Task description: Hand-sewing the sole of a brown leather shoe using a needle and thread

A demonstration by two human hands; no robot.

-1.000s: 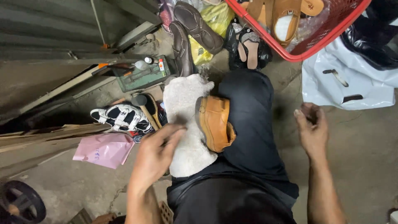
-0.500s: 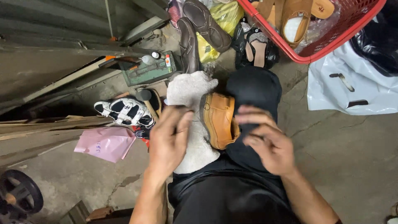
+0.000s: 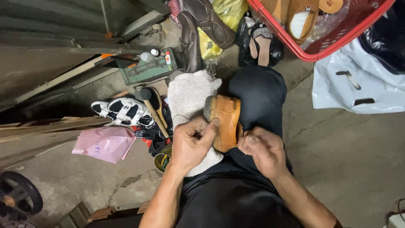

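A tan leather shoe [image 3: 225, 122], smooth and rounded, lies on its side across the person's lap on a nubbly white towel [image 3: 187, 99] draped over black trousers [image 3: 257, 97]. The left hand [image 3: 192, 143] rests curled against the shoe's left edge, its fingers [image 3: 206, 131] bunched and pinching something too small to make out, thumb tip on the leather. The right hand [image 3: 261, 150] sits at the shoe's near right corner, fingers pressed together in a loose pinch at the leather's edge. Left of the shoe, on the cracked concrete floor [image 3: 346, 160], lie a black-and-white strapped sandal [image 3: 124, 112], a wooden-handled hammer [image 3: 154, 109] and a crumpled pink bag [image 3: 103, 143]. Beyond the shoe stand dark brown shoes [image 3: 198, 25] and a red wire basket [image 3: 337, 31]; to its right, a glossy white plastic bag [image 3: 358, 84].
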